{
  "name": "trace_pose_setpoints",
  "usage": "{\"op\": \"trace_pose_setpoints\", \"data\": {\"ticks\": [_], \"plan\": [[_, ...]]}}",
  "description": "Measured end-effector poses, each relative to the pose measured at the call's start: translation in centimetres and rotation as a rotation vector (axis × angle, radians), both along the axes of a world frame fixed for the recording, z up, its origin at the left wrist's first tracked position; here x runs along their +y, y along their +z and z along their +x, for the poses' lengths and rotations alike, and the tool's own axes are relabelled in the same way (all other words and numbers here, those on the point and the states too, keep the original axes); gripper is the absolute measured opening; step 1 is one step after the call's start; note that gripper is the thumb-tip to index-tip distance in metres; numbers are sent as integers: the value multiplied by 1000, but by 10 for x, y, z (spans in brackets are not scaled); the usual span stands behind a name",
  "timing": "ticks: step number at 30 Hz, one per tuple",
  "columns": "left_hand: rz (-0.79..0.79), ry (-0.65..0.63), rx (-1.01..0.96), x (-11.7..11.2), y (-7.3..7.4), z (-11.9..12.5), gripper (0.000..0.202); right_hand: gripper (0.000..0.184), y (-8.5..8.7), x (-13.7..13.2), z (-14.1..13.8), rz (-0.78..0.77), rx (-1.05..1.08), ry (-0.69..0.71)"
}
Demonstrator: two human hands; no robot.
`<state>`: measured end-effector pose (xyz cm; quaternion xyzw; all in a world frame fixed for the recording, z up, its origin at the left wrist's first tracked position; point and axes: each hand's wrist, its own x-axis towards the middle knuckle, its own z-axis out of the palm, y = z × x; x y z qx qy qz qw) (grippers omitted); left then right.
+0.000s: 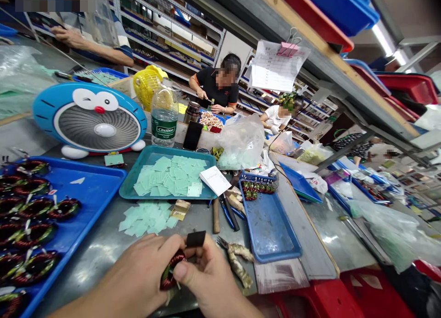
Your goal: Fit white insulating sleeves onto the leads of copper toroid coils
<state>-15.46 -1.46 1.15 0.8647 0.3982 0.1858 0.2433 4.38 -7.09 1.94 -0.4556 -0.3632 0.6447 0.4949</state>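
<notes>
Across the metal workbench (98,242), a green-labelled bottle (164,120) reads "C'estbon"; left hand (138,267) and right hand (208,272) together grip a wire-wound ring (177,258).

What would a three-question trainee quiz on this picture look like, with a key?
1. Open: What are the left hand and right hand holding together?
2. True or false: The plastic bottle stands upright, just right of the blue cartoon-faced fan in the picture.
3. Multiple choice: What is piled in the teal tray? (a) pliers; (b) pale green sheets; (c) hammers.

Key: 1: a wire-wound ring. 2: True. 3: b.
</notes>
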Motion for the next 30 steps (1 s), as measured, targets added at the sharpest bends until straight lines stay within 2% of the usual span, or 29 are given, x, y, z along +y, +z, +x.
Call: {"op": "trace_pose_setpoints", "data": {"ticks": [5, 8, 13, 16, 21, 25, 30], "plan": [[-92, -13, -64, -7, 9, -7, 34, 75, -2, 0, 5, 10, 30, 26], [-100, -4, -33, -8, 10, -7, 32, 76, -2, -2, 2, 6, 7, 26], [-40, -60, 68, -8, 13, -5, 28, 73, 13, 0, 1, -31, -42, 109], [-42, -49, 70, -8, 15, -5, 27, 69, 17, 1, 2, -27, -81, 118], [-68, -54, 91, -11, 14, -6, 25, 74, 12, 1, 2, -57, -38, 101], [-80, -35, 144, -9, 16, -7, 28, 68, 13, 3, 3, -27, -181, 107], [-201, 5, 27, 1, 17, -13, 27, 64, 8, 11, -8, 17, -266, 118]]}}
